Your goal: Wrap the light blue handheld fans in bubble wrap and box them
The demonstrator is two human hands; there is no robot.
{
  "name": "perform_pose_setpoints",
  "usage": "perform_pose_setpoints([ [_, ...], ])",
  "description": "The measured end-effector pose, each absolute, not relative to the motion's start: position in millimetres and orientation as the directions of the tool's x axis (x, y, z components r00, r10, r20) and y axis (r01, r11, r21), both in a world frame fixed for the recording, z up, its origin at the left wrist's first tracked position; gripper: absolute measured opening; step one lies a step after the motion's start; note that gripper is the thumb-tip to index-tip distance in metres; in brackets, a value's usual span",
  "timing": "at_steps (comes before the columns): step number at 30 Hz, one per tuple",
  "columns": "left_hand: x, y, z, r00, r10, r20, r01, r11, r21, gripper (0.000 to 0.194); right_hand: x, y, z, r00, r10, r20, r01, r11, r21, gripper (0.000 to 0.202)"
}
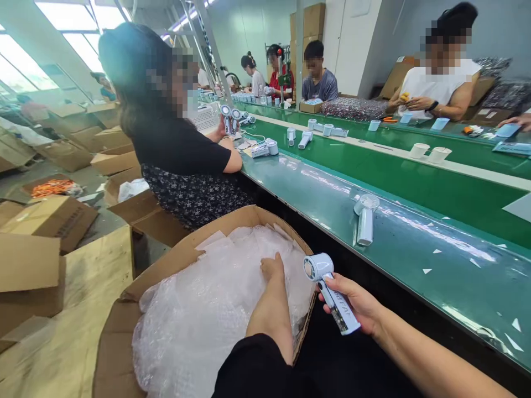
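Observation:
My right hand (352,301) is closed around the handle of a light blue handheld fan (338,304), its round head tipped up and to the left. My left hand (272,268) reaches over the clear bubble wrap bags (199,298) heaped in a large open cardboard box (114,337). Its thumb stands apart from the bent fingers, and nothing shows in its grasp; it lies against the bags. Another handheld fan (365,221) rests on the green worktable (315,185), just beyond my right hand.
A co-worker in a black top (178,132) sits at the table to the left, holding fans. More fans (306,138) lie along the bench. White cups (438,156) stand farther right. Several people work across the belt (385,166). Cardboard boxes (53,215) crowd the floor at left.

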State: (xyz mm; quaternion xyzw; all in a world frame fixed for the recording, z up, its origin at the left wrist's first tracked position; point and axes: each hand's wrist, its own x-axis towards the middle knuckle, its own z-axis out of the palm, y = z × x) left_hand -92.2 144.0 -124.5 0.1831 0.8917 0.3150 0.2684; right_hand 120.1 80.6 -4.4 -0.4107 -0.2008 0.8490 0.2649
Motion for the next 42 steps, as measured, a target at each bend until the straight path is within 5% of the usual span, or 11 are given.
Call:
perform_pose_setpoints([
  [7,-94,114,-111,-0.567,0.716,-0.407,0.105,0.553,0.827,0.026,144,96,-1,-0.595,0.638,-0.49,-0.213,-0.712,-0.669,0.046],
  [10,-92,90,-83,-0.436,0.832,-0.343,0.074,0.413,0.908,0.026,130,108,5,-0.75,0.526,-0.402,-0.117,-0.703,-0.702,0.051],
  [15,-95,60,-26,-0.273,0.921,-0.278,0.079,0.31,0.948,0.024,101,113,13,-0.85,0.311,-0.425,0.084,-0.717,-0.692,0.089],
  [19,-109,53,4,-0.124,0.982,-0.146,0.279,0.175,0.944,0.016,101,109,9,-0.876,0.263,-0.405,0.116,-0.699,-0.706,0.06],
  [23,-105,48,15,-0.069,0.983,0.167,0.547,-0.103,0.831,0.016,110,105,1,-0.773,0.405,-0.488,0.16,-0.619,-0.769,0.047],
  [28,-68,32,9,0.25,0.785,0.567,0.743,-0.531,0.408,0.026,114,93,-1,-0.617,0.618,-0.487,0.125,-0.534,-0.836,0.043],
  [32,-64,20,-5,0.211,0.703,0.68,0.808,-0.517,0.283,0.037,120,88,-4,-0.646,0.626,-0.436,0.025,-0.553,-0.832,0.049],
  [35,-73,16,-17,0.001,0.754,0.657,0.853,-0.343,0.393,0.024,126,90,-7,-0.636,0.664,-0.393,-0.078,-0.561,-0.824,0.056],
  [37,-75,16,-21,-0.225,0.821,0.524,0.771,-0.179,0.611,0.013,130,93,-8,-0.636,0.682,-0.36,-0.131,-0.556,-0.821,0.063],
  [40,-69,22,-19,-0.415,0.906,0.089,0.311,0.049,0.949,0.026,133,96,-6,-0.682,0.646,-0.343,-0.111,-0.555,-0.824,0.064],
  [42,-63,29,-13,-0.318,0.934,-0.16,-0.052,0.151,0.987,0.053,134,94,-5,-0.713,0.612,-0.343,-0.092,-0.566,-0.819,0.059],
])
